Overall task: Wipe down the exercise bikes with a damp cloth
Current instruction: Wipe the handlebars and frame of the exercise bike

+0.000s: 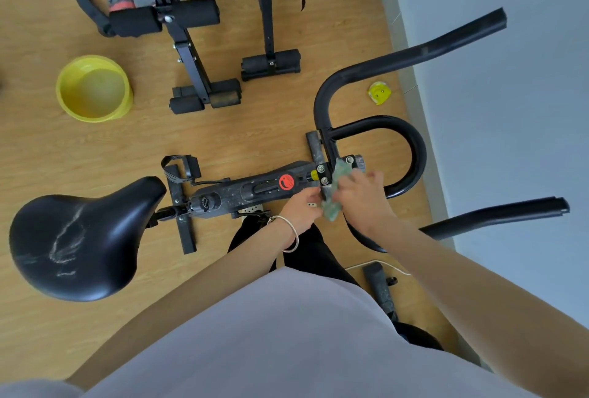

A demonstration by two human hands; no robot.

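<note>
Wiping now: the person's right hand (361, 195) holds a crumpled green cloth (338, 174) on the metal clamp with silver bolts (322, 174). That is where the curved black handlebars (417, 149) join the long black exercise bike frame (255, 188).
Right fingers: curled over the cloth and pushing it onto the clamp. They look blurry.
Left hand (302, 208): just beside the low end of the cloth, fingers bent toward it. You cannot tell if they pinch the cloth or the post.
Doing it well: fold the cloth round the clamp and rub all sides. Poke a corner in around each bolt, because dirt hides there. The other hand should keep the loose end tight.
Dirty spots: the frame looks dusty and speckled. The black padded saddle (79, 238) has white streaks on it.
Around: a round yellow plastic bowl (94, 88) sits on the wooden floor (38, 149), well apart from the bike. Black gym gear with foam rollers (194, 16) stands behind it. A small yellow thing (378, 93) lies near the pale wall (510, 110).
In the way: the bolts stick up, and the handlebars loop close round both hands. The red round sticker (286, 181) is just beside the clamp.
</note>
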